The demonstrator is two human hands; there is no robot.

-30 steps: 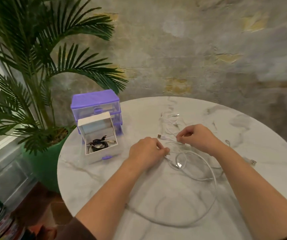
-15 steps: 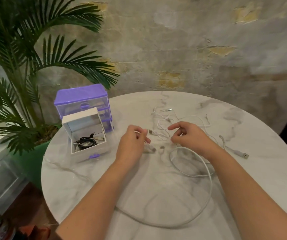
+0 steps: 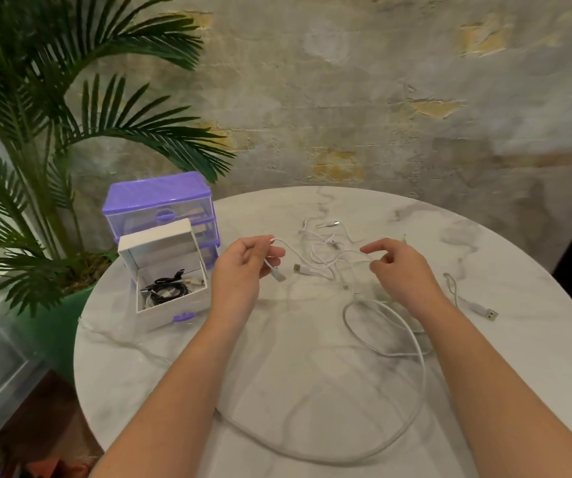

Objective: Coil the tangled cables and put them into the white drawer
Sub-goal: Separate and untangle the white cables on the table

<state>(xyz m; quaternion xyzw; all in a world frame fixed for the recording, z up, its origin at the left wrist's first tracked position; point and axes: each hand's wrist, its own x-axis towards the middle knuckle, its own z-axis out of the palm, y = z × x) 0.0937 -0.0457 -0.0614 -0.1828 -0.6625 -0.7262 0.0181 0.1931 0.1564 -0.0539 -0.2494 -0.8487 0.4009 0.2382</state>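
Several white cables [image 3: 329, 258] lie tangled at the middle of the round marble table [image 3: 312, 374]. My left hand [image 3: 243, 270] pinches one thin white cable near its plug end [image 3: 277, 273], lifted off the table. My right hand [image 3: 401, 270] hovers over the tangle with fingers loosely curled; a cable runs under it, and a grip cannot be told. A thick white cable [image 3: 398, 339] loops wide toward the table's near edge. The white drawer [image 3: 170, 288] stands pulled out on the left, with coiled black cables [image 3: 167, 288] inside.
A purple drawer unit [image 3: 160, 205] stands behind the white drawer. A USB plug [image 3: 484, 310] lies loose at the right. A palm in a green pot [image 3: 46, 326] stands left of the table. A rough wall is behind.
My left hand has lifted a thin cable end up and to the left, away from the tangle. My right hand has let go and shifted right. The camera view has tilted.
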